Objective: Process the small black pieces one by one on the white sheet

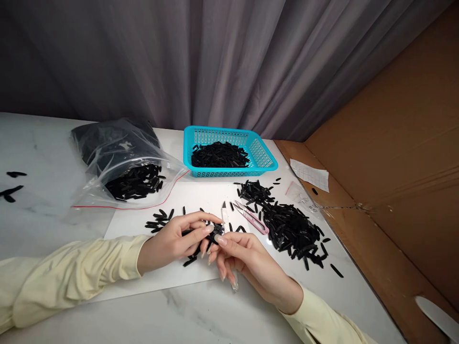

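Grasps a bunch of slim black pieces (216, 229) between thumb and fingers of the left hand (174, 242), above the white sheet (143, 278). Has thumb and forefinger of the right hand (253, 260) up against the near end of the bunch; cannot tell whether pinching 1 piece or only touching.

Could easily lose 1 or 2 pieces from the bunch, judging by such thin, crowded shapes under so few fingertips. Would probably mix them with the loose black pieces (191, 260) under the hands.

Might nick a finger on the pale-handled knife (225, 217), lying just beyond the fingertips. Calls for equal care around the pink snips (256, 222), with tips spread toward the knife: could catch a knuckle on them in reaching toward the big pile (290, 229). Might also scatter that pile with a careless forearm, for lack of any rim around it.

Could spill more pieces by tugging at the clear bag (91, 191). Less to fear at the blue basket (273, 166), short of knocking it over.
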{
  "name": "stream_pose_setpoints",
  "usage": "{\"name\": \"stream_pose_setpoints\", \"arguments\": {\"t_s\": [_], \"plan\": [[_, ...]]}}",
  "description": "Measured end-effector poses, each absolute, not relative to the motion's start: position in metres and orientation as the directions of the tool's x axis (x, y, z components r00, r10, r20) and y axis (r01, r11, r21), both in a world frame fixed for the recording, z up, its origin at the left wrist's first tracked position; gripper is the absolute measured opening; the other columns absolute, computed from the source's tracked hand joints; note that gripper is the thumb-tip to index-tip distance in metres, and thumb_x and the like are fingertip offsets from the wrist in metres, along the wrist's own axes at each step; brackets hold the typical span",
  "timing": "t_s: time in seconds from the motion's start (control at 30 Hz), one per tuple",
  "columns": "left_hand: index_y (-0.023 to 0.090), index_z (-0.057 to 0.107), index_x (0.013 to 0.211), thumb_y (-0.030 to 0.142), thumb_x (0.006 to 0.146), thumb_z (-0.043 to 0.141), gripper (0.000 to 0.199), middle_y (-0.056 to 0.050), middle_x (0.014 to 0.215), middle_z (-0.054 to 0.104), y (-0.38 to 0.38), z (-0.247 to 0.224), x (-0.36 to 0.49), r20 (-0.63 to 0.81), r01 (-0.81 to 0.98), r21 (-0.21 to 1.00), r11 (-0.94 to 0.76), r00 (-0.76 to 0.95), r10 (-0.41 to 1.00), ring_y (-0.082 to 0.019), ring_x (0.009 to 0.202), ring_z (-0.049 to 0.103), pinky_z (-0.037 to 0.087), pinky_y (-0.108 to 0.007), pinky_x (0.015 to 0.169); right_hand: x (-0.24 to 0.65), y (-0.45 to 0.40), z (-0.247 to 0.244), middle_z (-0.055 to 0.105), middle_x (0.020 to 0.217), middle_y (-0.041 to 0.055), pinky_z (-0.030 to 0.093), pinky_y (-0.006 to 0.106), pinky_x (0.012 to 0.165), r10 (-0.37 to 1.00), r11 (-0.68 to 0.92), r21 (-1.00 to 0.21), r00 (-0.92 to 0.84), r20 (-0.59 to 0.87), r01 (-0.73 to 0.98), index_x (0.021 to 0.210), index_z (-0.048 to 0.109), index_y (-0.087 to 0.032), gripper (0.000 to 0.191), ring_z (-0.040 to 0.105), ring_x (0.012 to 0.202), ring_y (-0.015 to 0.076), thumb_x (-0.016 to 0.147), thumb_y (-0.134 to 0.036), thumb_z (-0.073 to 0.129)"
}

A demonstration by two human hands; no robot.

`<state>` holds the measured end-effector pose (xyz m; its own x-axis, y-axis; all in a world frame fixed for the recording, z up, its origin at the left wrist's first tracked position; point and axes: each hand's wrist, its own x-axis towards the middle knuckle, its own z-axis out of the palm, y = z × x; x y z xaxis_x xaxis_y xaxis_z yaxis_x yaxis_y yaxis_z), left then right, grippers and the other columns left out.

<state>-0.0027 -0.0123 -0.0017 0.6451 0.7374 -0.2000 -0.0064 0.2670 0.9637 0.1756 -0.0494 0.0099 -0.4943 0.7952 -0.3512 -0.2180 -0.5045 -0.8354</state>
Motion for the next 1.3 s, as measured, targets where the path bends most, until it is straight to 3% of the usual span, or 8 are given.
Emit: {"name": "stream_pose_setpoints", "arguments": {"t_s": [0.23, 1.07, 1.2, 1.3], "plan": [[0.012, 0.053, 0.113, 0.038, 0.089, 0.048, 0.036, 0.003, 0.058, 0.050, -0.013, -0.004, -0.004, -0.196, 0.004, 0.968, 0.252, 0.640, 0.743, -0.005, 0.044, 0.031, 0.020, -0.018, 0.040, 0.178, -0.049, 0.005, 0.061, 0.059, 0.0010, 0.039, 0.015, 0.035, 0.819, -0.483, -0.855, -0.441, -0.366, -0.189, 0.077, 0.067, -0.011, 0.027, 0.049, 0.043, 0.0060, 0.078, -0.038, 0.065], [0.014, 0.052, 0.113, 0.034, 0.082, 0.055, 0.037, 0.002, 0.066, 0.051, -0.012, 0.001, -0.005, -0.183, -0.045, 0.957, 0.285, 0.672, 0.718, -0.002, 0.038, 0.025, 0.015, -0.020, 0.037, 0.176, -0.051, 0.003, 0.057, 0.045, -0.0026, 0.037, 0.020, 0.034, 0.906, -0.393, -0.911, -0.223, -0.360, -0.123, 0.077, 0.069, -0.012, 0.025, 0.045, 0.035, 0.0073, 0.069, -0.036, 0.073], [0.015, 0.052, 0.113, 0.036, 0.087, 0.049, 0.034, 0.000, 0.069, 0.056, -0.010, -0.002, -0.004, -0.171, -0.070, 0.955, 0.287, 0.660, 0.731, -0.001, 0.036, 0.028, 0.017, -0.019, 0.036, 0.182, -0.049, 0.008, 0.057, 0.047, -0.0016, 0.041, 0.023, 0.040, 0.953, -0.264, -0.964, -0.159, -0.257, -0.026, 0.074, 0.070, -0.014, 0.023, 0.048, 0.039, 0.0086, 0.068, -0.035, 0.073], [0.013, 0.054, 0.110, 0.036, 0.088, 0.045, 0.033, 0.001, 0.058, 0.057, -0.005, -0.003, -0.003, -0.189, -0.095, 0.941, 0.324, 0.648, 0.738, -0.002, 0.031, 0.026, 0.016, -0.018, 0.034, 0.191, -0.027, 0.025, 0.058, 0.048, -0.0013, 0.041, 0.024, 0.042, 0.993, -0.095, -0.989, -0.061, -0.103, 0.113, 0.077, 0.070, -0.015, 0.020, 0.048, 0.040, 0.0093, 0.071, -0.034, 0.071]]}}
